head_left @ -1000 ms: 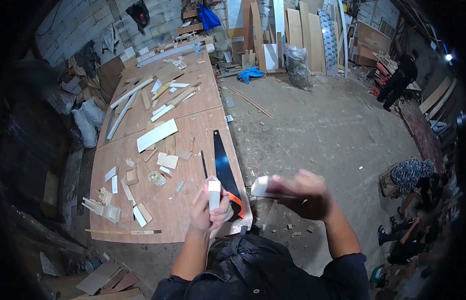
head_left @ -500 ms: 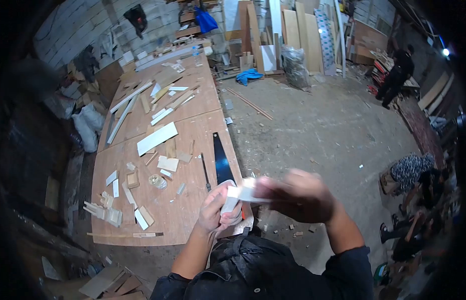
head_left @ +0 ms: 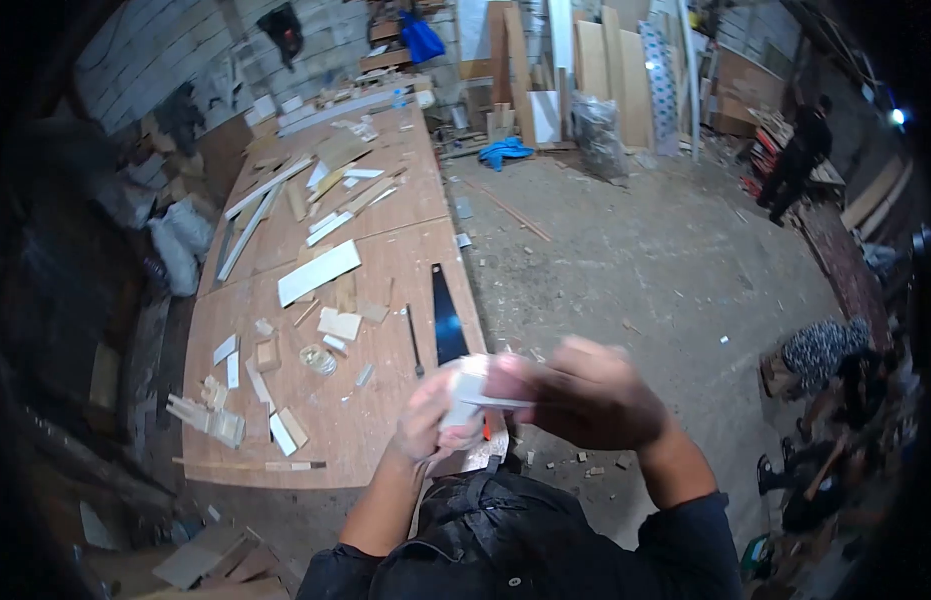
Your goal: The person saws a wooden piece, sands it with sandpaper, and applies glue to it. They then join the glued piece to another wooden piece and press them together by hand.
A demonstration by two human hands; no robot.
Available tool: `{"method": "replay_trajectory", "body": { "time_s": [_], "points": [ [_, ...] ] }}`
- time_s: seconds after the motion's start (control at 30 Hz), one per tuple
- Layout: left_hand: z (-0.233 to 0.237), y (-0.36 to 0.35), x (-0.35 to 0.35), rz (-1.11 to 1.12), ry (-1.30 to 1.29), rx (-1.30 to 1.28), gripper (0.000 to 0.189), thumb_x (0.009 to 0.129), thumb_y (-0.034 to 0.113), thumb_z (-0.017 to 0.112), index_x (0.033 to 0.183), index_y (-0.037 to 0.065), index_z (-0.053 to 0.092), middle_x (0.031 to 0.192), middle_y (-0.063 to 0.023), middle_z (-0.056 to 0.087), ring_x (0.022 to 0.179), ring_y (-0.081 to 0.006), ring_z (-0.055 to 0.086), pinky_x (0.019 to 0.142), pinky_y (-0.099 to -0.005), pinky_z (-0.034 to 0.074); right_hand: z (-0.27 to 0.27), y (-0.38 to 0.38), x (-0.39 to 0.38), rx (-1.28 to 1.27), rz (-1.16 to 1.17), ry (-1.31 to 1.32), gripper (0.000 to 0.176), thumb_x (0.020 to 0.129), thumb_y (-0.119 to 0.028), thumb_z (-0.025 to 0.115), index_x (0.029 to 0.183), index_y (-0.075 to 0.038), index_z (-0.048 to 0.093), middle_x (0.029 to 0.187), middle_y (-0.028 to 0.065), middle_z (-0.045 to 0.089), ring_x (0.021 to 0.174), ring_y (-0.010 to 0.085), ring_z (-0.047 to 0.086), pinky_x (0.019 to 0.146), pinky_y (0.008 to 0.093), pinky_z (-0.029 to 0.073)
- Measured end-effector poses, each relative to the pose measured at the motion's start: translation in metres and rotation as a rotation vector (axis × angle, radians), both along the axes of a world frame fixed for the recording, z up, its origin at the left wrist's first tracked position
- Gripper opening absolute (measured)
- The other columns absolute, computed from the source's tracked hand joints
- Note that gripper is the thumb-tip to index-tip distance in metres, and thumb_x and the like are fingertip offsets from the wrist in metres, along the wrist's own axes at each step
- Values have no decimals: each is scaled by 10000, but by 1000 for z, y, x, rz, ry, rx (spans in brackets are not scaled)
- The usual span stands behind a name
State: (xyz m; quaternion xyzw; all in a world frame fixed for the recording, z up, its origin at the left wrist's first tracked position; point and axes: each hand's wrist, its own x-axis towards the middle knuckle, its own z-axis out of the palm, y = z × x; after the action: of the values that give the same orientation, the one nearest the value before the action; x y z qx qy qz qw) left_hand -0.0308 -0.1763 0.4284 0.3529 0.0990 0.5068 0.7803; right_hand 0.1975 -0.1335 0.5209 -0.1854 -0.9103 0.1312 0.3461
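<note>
My left hand [head_left: 430, 415] is wrapped round a small pale block [head_left: 467, 393] above the table's near right edge. Blurred by motion, my right hand [head_left: 595, 395] has its fingers closed at the block's right side; a thin pale strip shows under them, and what exactly they grip is too smeared to tell. Just beyond my hands a saw with a dark blade [head_left: 445, 320] lies on the wooden table [head_left: 375, 450]. Its orange-red handle is mostly hidden under my left hand. A thin dark tool [head_left: 413, 335] lies left of the blade.
Wood offcuts, a white board [head_left: 319, 273] and a small clear container [head_left: 317, 359] lie on the table. Boards [head_left: 591, 60] lean at the back wall. One person [head_left: 803, 150] stands at the back right; other people are at the right edge. Scraps litter the floor.
My right hand has moved slightly left, closer against the block and my left hand. The view has shifted a little.
</note>
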Motion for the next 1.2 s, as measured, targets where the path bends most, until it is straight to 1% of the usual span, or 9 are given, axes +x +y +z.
{"method": "replay_trajectory", "body": {
  "time_s": [0.23,0.53,0.67,0.7,0.73,0.8,0.93,1.03,1.2],
  "points": [
    [-14,-4,-8,-34,-296,-133,364,1025,308,366,1062,-24,512,579,-22,391,407,-43,281,347,-195,252,-5,15,18,-106,-42,44,649,714,-228,793,1318,-137,572,741,70,577,625,233,532,574,351,446],
    [-3,-11,-4,191,99,-139,403,1023,338,372,1137,-34,477,589,-30,421,401,-40,311,338,-174,234,-23,35,-12,-134,115,54,550,773,-214,752,1290,-131,585,711,71,544,647,239,534,593,343,441],
    [-24,-24,-23,194,-97,-177,364,1019,333,399,1115,-8,482,579,-21,409,405,-34,312,348,-177,259,-44,43,3,-436,187,44,613,663,-63,784,1250,-99,610,764,88,600,664,265,546,616,344,441],
    [-25,-25,-23,142,-166,-171,335,1016,302,409,1115,-6,495,627,-45,470,439,-54,393,362,-182,301,-49,44,-12,-462,250,28,613,663,-63,784,1250,-99,610,764,88,600,664,265,546,616,344,441],
    [-19,-30,-10,469,218,-288,329,1004,307,436,1086,1,523,708,-58,537,482,-76,467,380,-195,337,-54,42,-28,-385,172,161,631,647,-49,787,1251,-83,608,792,96,614,671,269,549,625,346,440],
    [-26,-35,-7,364,112,-335,343,968,366,512,1097,56,580,862,-18,610,676,-80,565,556,-218,453,-61,37,-54,-332,139,293,649,631,-35,790,1253,-66,606,820,105,628,678,273,553,635,348,439],
    [-26,-53,-31,482,111,-510,305,976,354,501,1069,77,589,826,0,569,634,-70,516,509,-216,394,-78,42,-71,-342,248,125,662,640,-38,775,1274,-38,584,826,138,620,688,286,567,671,348,445],
    [-45,-71,-62,663,104,-550,320,982,377,493,1036,74,580,791,1,543,581,-66,477,457,-217,340,-96,56,-70,-428,260,-258,587,748,-65,707,1314,-37,553,1039,164,677,907,310,658,821,345,482],
    [-73,-83,-81,676,117,-428,339,996,377,483,1074,61,576,837,-20,572,718,-81,524,577,-228,384,-230,61,-104,-847,45,-143,539,869,-137,670,1356,1,486,1318,155,574,1215,197,539,1013,320,410]
  ]
}}
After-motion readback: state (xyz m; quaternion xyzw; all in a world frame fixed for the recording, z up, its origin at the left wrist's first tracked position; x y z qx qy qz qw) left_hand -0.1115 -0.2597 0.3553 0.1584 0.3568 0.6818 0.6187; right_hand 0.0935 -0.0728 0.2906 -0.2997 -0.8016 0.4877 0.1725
